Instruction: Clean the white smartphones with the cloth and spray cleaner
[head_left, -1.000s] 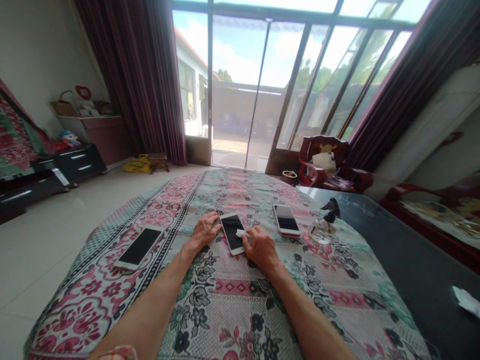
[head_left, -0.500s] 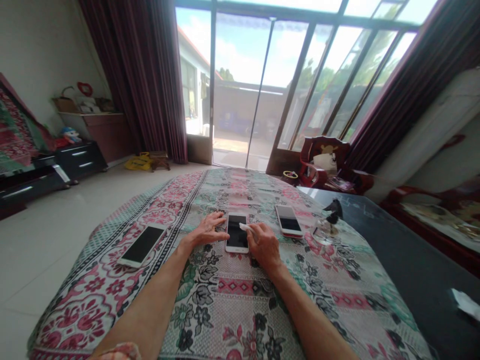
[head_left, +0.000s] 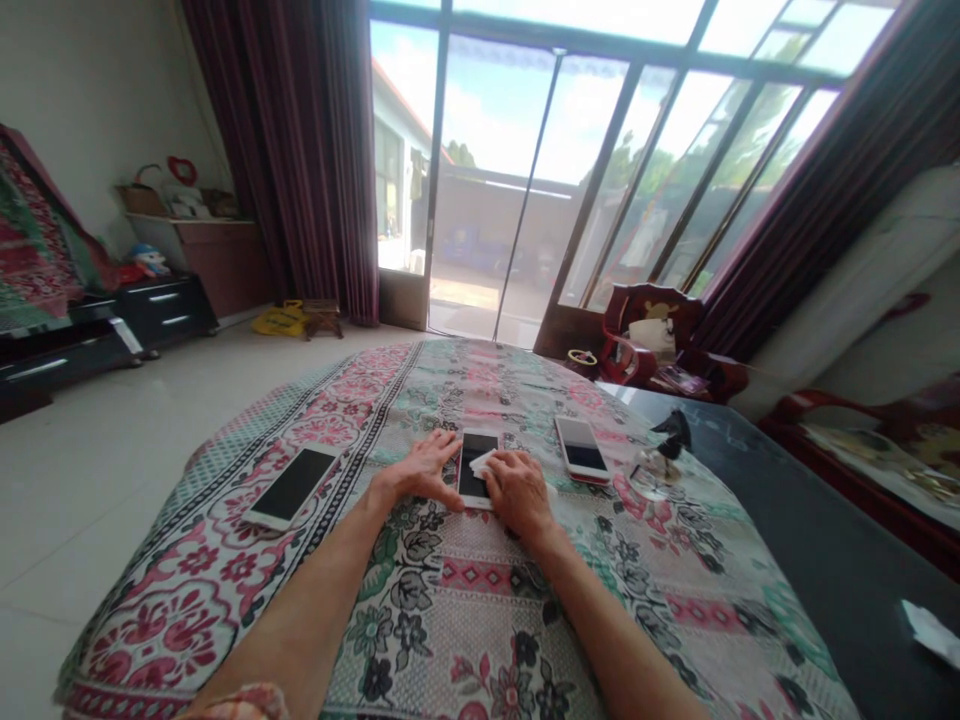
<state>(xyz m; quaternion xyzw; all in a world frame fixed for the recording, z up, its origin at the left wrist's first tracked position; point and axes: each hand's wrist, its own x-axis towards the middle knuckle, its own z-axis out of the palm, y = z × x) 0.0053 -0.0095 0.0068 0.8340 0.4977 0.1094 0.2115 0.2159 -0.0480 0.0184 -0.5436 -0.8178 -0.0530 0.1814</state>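
In the middle of the patterned tablecloth [head_left: 480, 620] lies a white smartphone [head_left: 477, 446] with a dark screen. My left hand [head_left: 427, 467] rests at its left side, fingers spread, the thumb at the lower left edge. Pressed to the screen is a small white tissue [head_left: 482, 463], pinched under the fingers of my right hand [head_left: 519, 490], which covers the phone's lower right. A second white phone [head_left: 292, 487] lies to the left of my left arm. A third phone [head_left: 583, 447], white with a reddish edge underneath, lies right of my right hand.
A clear glass-like object with a black top [head_left: 667, 450] stands on the table's right side. Beyond it is a dark table [head_left: 757, 490] with a white paper [head_left: 930, 632]. A carved red chair [head_left: 649, 335] and glass doors [head_left: 495, 220] are at the back.
My right hand has slid the tissue lower on the phone's screen. My left thumb has shifted down to the phone's lower left edge. The view has turned slightly.
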